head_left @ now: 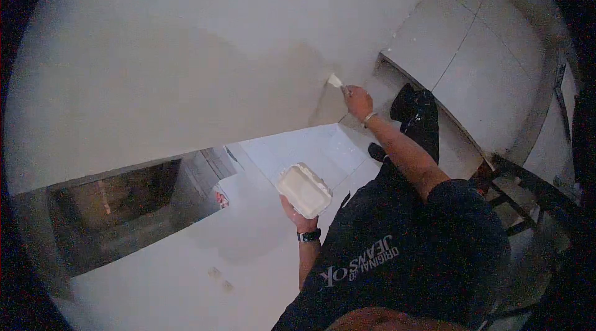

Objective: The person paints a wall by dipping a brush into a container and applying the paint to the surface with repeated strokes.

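Note:
My right hand [359, 102] is closed around the handle of a small paintbrush [334, 80], whose white, flared end is right at the pale wall [186, 70]. Darker, damp-looking patches spread over the wall beside the brush. Lower down, my left hand [300, 214], with a watch at the wrist, grips a shallow white tray [305, 191] from below. Creamy white stuff coats the inside and rim of the tray. Part of the left hand's fingers is hidden under it.
A recessed opening [118, 207] with a dark panel lies at the lower left. Dark wooden furniture [528, 197] stands at the right, near a raised tiled ledge [475, 52]. My foot [413, 101] rests close to the ledge's edge. White surface [248, 281] extends below the opening.

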`<state>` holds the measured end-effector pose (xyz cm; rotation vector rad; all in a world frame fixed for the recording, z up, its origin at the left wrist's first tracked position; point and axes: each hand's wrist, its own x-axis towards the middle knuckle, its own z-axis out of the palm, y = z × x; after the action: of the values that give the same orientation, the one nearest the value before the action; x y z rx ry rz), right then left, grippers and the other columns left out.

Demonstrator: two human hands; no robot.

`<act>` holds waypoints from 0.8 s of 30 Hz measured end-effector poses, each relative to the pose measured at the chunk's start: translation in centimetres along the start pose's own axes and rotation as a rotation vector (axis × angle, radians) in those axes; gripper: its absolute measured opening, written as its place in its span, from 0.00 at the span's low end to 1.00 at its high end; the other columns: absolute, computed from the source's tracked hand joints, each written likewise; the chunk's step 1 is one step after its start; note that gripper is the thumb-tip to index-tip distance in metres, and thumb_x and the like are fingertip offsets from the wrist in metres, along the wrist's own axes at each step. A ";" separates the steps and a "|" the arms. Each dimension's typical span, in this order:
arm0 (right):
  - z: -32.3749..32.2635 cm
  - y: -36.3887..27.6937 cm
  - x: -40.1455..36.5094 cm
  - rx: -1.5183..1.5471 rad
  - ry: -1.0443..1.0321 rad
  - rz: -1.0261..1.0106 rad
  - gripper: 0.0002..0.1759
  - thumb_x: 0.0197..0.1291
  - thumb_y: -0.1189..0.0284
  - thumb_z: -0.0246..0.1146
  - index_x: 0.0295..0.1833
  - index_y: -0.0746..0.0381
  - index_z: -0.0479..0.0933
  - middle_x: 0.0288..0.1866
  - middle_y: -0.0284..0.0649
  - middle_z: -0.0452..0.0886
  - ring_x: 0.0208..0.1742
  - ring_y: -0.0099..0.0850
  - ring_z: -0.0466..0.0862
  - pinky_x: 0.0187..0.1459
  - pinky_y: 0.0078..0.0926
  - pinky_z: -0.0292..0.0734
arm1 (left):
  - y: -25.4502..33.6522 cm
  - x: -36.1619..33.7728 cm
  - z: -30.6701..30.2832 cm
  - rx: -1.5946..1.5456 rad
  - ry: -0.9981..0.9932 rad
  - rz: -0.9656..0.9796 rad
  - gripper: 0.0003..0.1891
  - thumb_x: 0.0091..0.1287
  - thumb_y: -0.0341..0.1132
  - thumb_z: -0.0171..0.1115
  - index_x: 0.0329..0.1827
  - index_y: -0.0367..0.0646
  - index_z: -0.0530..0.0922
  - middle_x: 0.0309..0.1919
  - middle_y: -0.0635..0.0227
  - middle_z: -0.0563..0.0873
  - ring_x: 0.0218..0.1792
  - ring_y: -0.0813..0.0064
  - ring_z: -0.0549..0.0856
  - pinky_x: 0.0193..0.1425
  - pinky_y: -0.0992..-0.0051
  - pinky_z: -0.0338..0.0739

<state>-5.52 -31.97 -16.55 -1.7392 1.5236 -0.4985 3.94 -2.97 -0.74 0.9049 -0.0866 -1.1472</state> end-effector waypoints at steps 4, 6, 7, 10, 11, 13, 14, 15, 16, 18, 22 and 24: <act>-3.1 -3.7 -4.8 0.355 0.092 -0.224 0.20 0.66 0.56 0.54 0.45 0.61 0.82 0.42 0.48 0.84 0.44 0.46 0.83 0.48 0.41 0.77 | -0.7 0.5 -2.7 0.014 0.113 0.020 0.37 0.65 0.63 0.45 0.71 0.48 0.60 0.66 0.60 0.68 0.63 0.54 0.70 0.64 0.49 0.66; -3.4 -4.4 -6.7 0.513 0.187 -0.330 0.19 0.65 0.57 0.56 0.46 0.62 0.82 0.44 0.48 0.84 0.45 0.45 0.84 0.47 0.40 0.78 | -0.6 0.2 -2.6 -0.063 0.121 0.004 0.37 0.65 0.63 0.46 0.71 0.48 0.60 0.66 0.60 0.68 0.62 0.54 0.71 0.65 0.49 0.66; -3.6 -4.7 -7.1 0.513 0.152 -0.245 0.18 0.65 0.58 0.57 0.46 0.61 0.82 0.45 0.47 0.84 0.46 0.43 0.84 0.49 0.39 0.77 | -0.5 0.0 -2.1 -0.059 0.122 0.000 0.37 0.65 0.63 0.46 0.71 0.48 0.60 0.66 0.60 0.68 0.62 0.54 0.71 0.65 0.49 0.66; 0.8 -1.1 -5.0 0.440 0.135 -0.099 0.19 0.65 0.57 0.57 0.46 0.61 0.82 0.46 0.48 0.83 0.48 0.43 0.83 0.52 0.40 0.76 | -0.2 -0.1 -1.3 0.048 0.074 -0.001 0.37 0.65 0.63 0.46 0.71 0.49 0.60 0.66 0.60 0.68 0.62 0.54 0.71 0.64 0.49 0.66; 2.1 0.6 -3.8 0.363 0.146 -0.043 0.20 0.65 0.56 0.56 0.46 0.61 0.82 0.45 0.48 0.83 0.48 0.44 0.83 0.52 0.41 0.75 | -0.2 -0.1 -1.6 0.016 0.055 -0.015 0.37 0.65 0.63 0.46 0.71 0.49 0.60 0.66 0.60 0.68 0.62 0.54 0.71 0.64 0.50 0.66; 1.7 1.8 -2.2 0.186 0.062 0.077 0.21 0.66 0.55 0.54 0.47 0.61 0.82 0.46 0.48 0.83 0.49 0.46 0.82 0.53 0.43 0.75 | -0.1 0.0 -1.2 -0.014 0.039 -0.020 0.37 0.65 0.63 0.46 0.70 0.49 0.61 0.66 0.60 0.69 0.62 0.54 0.71 0.64 0.50 0.66; 1.5 2.5 -1.6 0.005 -0.023 0.199 0.23 0.66 0.54 0.51 0.47 0.61 0.81 0.47 0.49 0.82 0.49 0.47 0.81 0.53 0.44 0.74 | -0.1 -0.1 -0.7 0.030 0.060 0.001 0.37 0.65 0.63 0.46 0.70 0.49 0.61 0.66 0.60 0.69 0.62 0.54 0.71 0.64 0.50 0.66; 2.5 4.6 -0.8 0.008 -0.027 0.200 0.23 0.66 0.54 0.51 0.47 0.61 0.81 0.47 0.49 0.82 0.49 0.47 0.81 0.53 0.44 0.74 | -0.1 -0.2 -0.3 0.073 0.081 0.019 0.37 0.65 0.63 0.46 0.71 0.49 0.61 0.65 0.59 0.69 0.62 0.54 0.71 0.64 0.49 0.65; 4.7 7.4 0.2 0.000 -0.049 0.247 0.24 0.66 0.53 0.50 0.48 0.61 0.81 0.48 0.49 0.81 0.50 0.48 0.80 0.53 0.45 0.74 | -0.2 -0.2 -1.0 0.077 0.081 0.021 0.37 0.65 0.63 0.46 0.71 0.49 0.61 0.65 0.59 0.69 0.62 0.54 0.71 0.64 0.49 0.65; 4.9 7.6 0.6 -0.005 -0.068 0.291 0.25 0.66 0.53 0.48 0.49 0.60 0.80 0.49 0.49 0.80 0.51 0.49 0.79 0.52 0.46 0.74 | -0.3 0.4 -3.3 -0.024 0.045 -0.047 0.37 0.64 0.63 0.46 0.71 0.48 0.61 0.65 0.59 0.69 0.62 0.53 0.70 0.64 0.48 0.65; -2.5 0.6 -2.8 0.127 -0.073 0.132 0.23 0.66 0.55 0.50 0.48 0.61 0.80 0.47 0.50 0.81 0.48 0.51 0.80 0.52 0.44 0.75 | -1.0 0.3 -4.4 -0.082 0.176 -0.017 0.38 0.63 0.63 0.46 0.70 0.48 0.61 0.66 0.58 0.69 0.62 0.51 0.70 0.62 0.46 0.66; -5.1 -3.3 -3.8 0.149 0.027 -0.067 0.22 0.66 0.56 0.51 0.47 0.62 0.81 0.45 0.50 0.82 0.46 0.51 0.81 0.50 0.43 0.76 | -1.1 0.5 -5.5 -0.139 0.047 -0.100 0.38 0.63 0.63 0.47 0.70 0.48 0.61 0.67 0.58 0.68 0.62 0.50 0.70 0.62 0.46 0.66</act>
<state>-7.85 -29.75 -10.13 -1.6776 1.4131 -0.6551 6.05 -0.35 -5.20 0.8192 0.0766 -1.2092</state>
